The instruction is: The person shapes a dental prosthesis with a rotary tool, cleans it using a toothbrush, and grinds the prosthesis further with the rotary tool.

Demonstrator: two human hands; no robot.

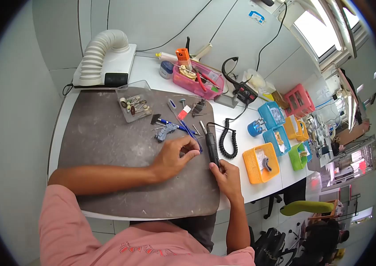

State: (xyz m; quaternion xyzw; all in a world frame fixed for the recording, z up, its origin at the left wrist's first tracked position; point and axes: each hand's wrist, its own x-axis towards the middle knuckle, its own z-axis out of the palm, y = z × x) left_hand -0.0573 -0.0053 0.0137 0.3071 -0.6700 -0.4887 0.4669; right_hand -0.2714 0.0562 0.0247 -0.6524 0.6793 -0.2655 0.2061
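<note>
On the big dark-grey work mat, the left hand curls at its front, pinch unclear, while the right hand pinches the slim black cylindrical handpiece by the mat's right edge. Looks like a handling step; lifting calls for slack in the black coiled cord, clear of the thin blue-handled brush.

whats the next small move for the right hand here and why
Probably a slight lift of the black handpiece: the right hand already grips its near end, and the coiled cord lies in a loose curve that looks slack enough to follow.
</note>
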